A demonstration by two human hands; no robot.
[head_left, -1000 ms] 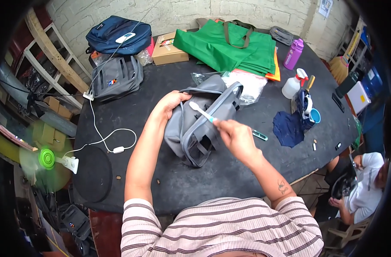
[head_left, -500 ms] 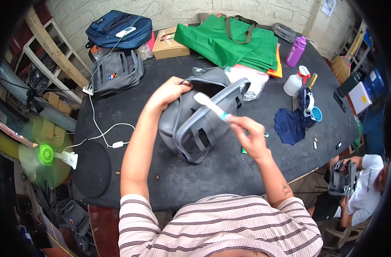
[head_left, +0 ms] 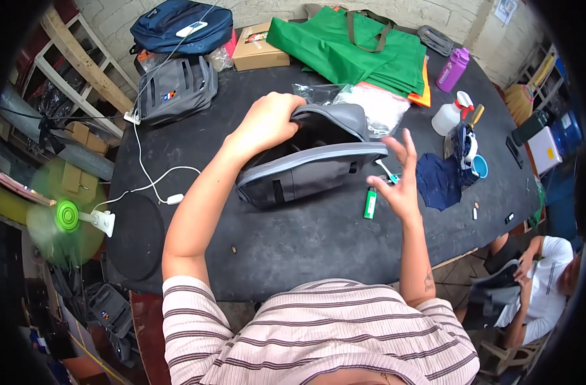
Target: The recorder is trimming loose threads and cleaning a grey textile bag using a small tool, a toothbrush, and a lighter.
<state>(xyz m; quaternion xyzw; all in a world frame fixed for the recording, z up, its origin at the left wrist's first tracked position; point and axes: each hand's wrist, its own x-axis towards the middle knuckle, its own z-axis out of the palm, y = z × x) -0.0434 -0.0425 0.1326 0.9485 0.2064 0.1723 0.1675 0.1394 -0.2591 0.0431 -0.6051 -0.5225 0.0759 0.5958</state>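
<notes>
A grey backpack (head_left: 299, 179) lies on the black table in front of me, its main opening gaping upward. My left hand (head_left: 270, 122) is closed on the far left rim of that opening. To the right of the bag, my right hand (head_left: 401, 179) is raised with fingers spread and nothing held. A white and teal toothbrush (head_left: 387, 171) lies just beside its fingers, partly hidden. Nearer to me is a small green lighter (head_left: 370, 203). A crumpled dark blue cloth (head_left: 437, 181) lies right of this hand.
Green fabric bags (head_left: 351, 51), a cardboard box (head_left: 261, 54) and another grey backpack (head_left: 177, 90) fill the far side. At right are a spray bottle (head_left: 448, 117), a purple bottle (head_left: 453, 69) and a blue cup (head_left: 478, 167). A fan (head_left: 67, 216) spins at left; a co-worker (head_left: 540, 282) sits at right.
My right hand has let go of the toothbrush, which now lies on the table, and its fingers have opened. The backpack has tipped and turned, its opening now facing more upward.
</notes>
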